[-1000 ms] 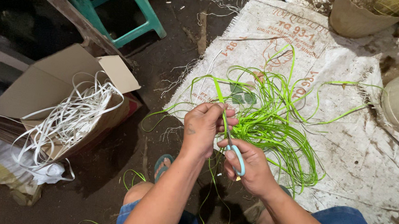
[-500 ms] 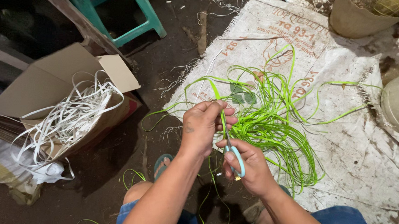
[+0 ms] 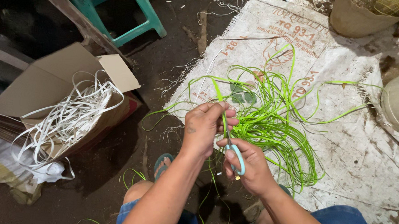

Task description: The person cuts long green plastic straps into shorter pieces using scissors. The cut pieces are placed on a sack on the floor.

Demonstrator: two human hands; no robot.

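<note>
Spread over the dirt floor [image 3: 175, 43], a woven sack [image 3: 350, 145] carries light, springy green strips [image 3: 270, 124], one pinched by the left hand [image 3: 205, 128] while scissors [image 3: 236, 157] are gripped in the right hand [image 3: 251, 168], best held near the cut.

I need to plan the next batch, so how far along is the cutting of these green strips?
Looks early. The left hand pinches one green strip while the right hand works light-blue scissors on it. Left: a big tangle of green strips on the sack.
</note>
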